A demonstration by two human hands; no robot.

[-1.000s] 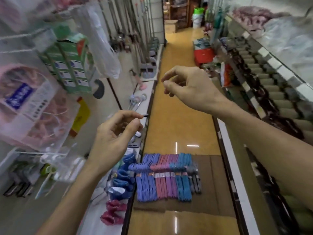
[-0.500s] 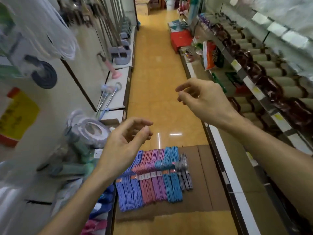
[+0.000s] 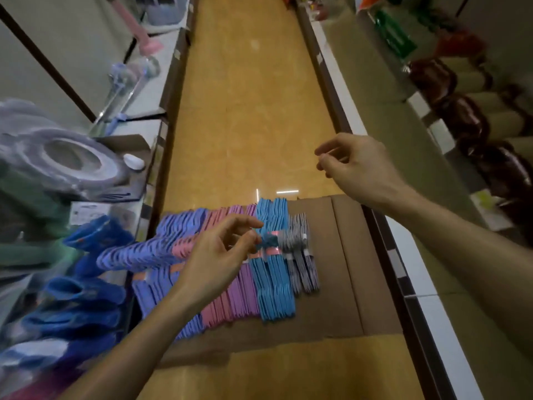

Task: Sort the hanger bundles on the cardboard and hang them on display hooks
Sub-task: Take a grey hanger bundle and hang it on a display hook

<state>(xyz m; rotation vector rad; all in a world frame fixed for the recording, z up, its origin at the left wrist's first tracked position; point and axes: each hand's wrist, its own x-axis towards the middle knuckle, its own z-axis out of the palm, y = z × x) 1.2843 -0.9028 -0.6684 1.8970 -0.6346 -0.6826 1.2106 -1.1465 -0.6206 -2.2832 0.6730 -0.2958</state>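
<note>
Taped hanger bundles lie side by side on a brown cardboard sheet (image 3: 346, 255) on the aisle floor: purple (image 3: 150, 295), pink (image 3: 227, 304), blue (image 3: 275, 287) and a smaller grey one (image 3: 302, 267). My left hand (image 3: 213, 261) hovers just above the pink and blue bundles, fingers loosely curled, holding nothing. My right hand (image 3: 354, 166) hangs higher over the floor beyond the cardboard's far right corner, thumb and forefinger close together, nothing visible in it. The picture is blurred by motion.
A low shelf on the left carries blue bagged goods (image 3: 86, 287), wrapped grey rings (image 3: 66, 163) and long-handled tools (image 3: 124, 90). Another shelf unit (image 3: 461, 119) with dark packets lines the right side. The orange floor (image 3: 251, 111) stretches ahead between them.
The view has tipped down from the wall display to the floor. Both hands have come down; the left now hovers right over the bundles, and its small dark item is gone.
</note>
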